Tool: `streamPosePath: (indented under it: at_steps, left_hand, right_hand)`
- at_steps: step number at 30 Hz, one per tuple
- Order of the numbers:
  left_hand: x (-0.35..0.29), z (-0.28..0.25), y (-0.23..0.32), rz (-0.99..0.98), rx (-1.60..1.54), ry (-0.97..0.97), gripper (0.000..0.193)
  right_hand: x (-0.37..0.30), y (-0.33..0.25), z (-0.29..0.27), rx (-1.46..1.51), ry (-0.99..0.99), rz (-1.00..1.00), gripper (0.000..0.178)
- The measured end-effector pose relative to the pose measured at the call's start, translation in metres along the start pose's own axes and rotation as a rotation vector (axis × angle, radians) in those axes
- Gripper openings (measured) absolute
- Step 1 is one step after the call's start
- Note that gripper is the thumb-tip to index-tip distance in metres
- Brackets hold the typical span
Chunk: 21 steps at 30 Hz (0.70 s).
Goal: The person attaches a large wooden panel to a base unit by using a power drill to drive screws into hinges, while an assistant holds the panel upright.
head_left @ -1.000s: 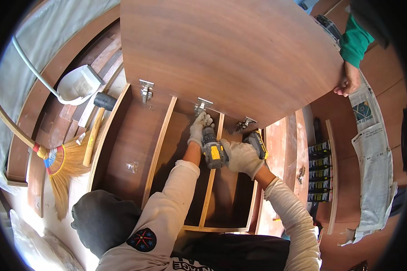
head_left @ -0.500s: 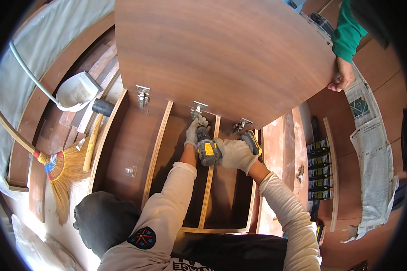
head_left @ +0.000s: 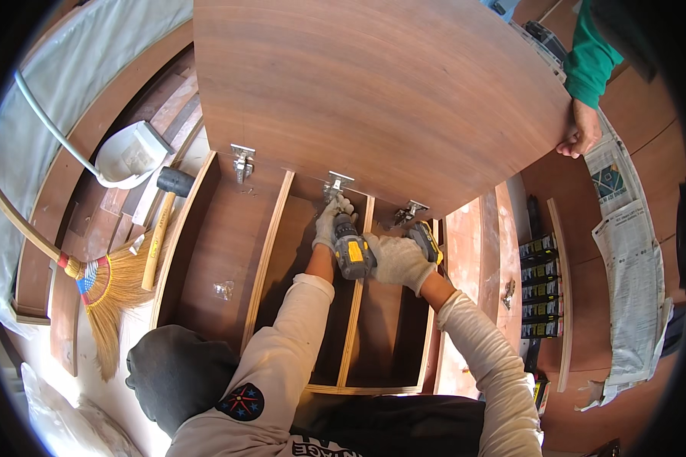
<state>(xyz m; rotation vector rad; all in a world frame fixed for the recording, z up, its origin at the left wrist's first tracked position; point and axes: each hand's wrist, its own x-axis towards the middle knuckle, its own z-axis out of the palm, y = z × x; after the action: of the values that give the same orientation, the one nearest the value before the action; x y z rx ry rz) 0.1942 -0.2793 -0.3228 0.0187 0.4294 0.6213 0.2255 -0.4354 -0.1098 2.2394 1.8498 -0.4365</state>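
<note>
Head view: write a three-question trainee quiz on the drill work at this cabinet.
1. True or false: the right hand holds the yellow-and-black drill.
2. Which hinge does the left hand steady? A) left hinge B) middle hinge C) right hinge
3. Fill in: a co-worker's hand grips the door panel at its ___ edge.

Key: 1 true; 2 B; 3 right.

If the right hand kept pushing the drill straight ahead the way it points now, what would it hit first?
Most likely the middle hinge, where the door panel meets the cabinet. The right hand aims the drill up at it, with the left hand by the tip. Depth is hard to judge.
</note>
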Motion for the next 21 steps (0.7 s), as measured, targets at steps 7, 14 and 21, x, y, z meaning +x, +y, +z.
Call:
streamPosePath:
  at_steps: [7, 14, 21]
  left_hand:
    - [0.01, -0.006, -0.003, 0.007, 0.002, 0.006, 0.023]
    - [0.012, -0.009, -0.002, 0.06, 0.064, -0.035, 0.035]
    - [0.008, -0.002, -0.004, 0.033, 0.047, 0.029, 0.029]
  right_hand:
    - [-0.004, -0.001, 0.004, 0.01, 0.004, 0.008, 0.05]
    - [-0.003, -0.001, 0.008, 0.01, -0.01, 0.023, 0.053]
    - [-0.004, 0.003, 0.011, 0.004, -0.001, 0.025, 0.056]
